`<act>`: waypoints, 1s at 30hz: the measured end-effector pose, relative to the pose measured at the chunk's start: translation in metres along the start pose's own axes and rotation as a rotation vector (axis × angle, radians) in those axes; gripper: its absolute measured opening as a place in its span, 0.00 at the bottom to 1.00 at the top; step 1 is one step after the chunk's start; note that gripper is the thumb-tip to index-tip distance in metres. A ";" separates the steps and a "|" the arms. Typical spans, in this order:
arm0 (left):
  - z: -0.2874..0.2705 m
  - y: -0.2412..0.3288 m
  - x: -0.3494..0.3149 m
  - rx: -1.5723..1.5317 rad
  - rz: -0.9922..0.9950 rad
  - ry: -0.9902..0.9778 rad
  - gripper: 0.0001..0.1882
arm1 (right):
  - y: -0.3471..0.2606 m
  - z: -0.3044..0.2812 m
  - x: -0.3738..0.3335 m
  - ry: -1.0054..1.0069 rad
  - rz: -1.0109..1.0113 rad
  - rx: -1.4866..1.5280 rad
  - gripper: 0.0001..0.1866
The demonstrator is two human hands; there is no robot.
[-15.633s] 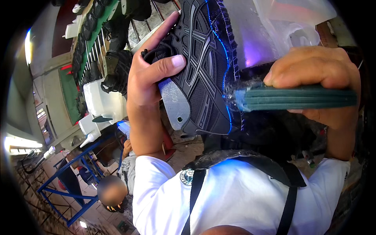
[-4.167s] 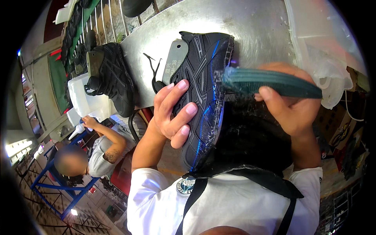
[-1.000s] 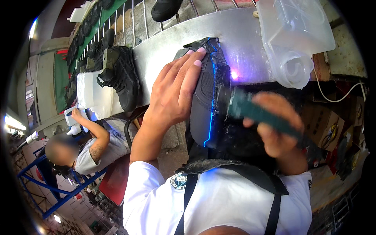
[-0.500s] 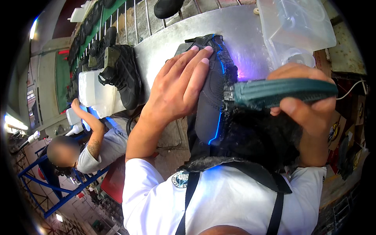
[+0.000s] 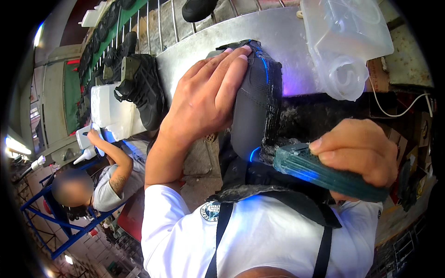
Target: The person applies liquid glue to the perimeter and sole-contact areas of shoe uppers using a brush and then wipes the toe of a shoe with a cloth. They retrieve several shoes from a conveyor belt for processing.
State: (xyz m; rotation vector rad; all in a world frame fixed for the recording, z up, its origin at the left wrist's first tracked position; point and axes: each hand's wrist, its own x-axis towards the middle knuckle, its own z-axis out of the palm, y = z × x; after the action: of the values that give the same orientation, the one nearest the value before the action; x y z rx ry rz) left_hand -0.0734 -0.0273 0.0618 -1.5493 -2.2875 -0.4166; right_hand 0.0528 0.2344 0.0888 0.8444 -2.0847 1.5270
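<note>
Black shoe overhangs the metal tabletop's near edge — the left hand grips it from above, fingers pressed together, thumb hidden. The right hand clasps a green block-shaped tool, its tip just beside the shoe's lower end. A translucent container occupies the tabletop's right end.

head cam: left fisheye of the two I'm wearing, aimed down
left hand + right hand: both pretty close up
bench: up top, edge bowed
</note>
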 end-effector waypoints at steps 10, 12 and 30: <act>-0.014 -0.001 0.030 -0.053 -0.136 -0.184 0.38 | -0.017 -0.023 0.031 -0.071 -0.100 -0.285 0.13; -0.020 -0.001 0.034 -0.045 -0.152 -0.217 0.40 | -0.012 -0.040 0.044 -0.215 -0.117 -0.271 0.13; -0.037 -0.033 0.073 -0.155 -0.243 -0.476 0.50 | -0.003 -0.095 0.103 -0.670 -0.148 -0.341 0.18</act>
State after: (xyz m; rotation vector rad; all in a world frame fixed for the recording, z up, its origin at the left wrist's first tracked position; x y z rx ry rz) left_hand -0.1252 0.0053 0.1251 -1.5808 -2.8880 -0.3163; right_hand -0.0218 0.3005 0.1870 1.4718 -2.5544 0.8282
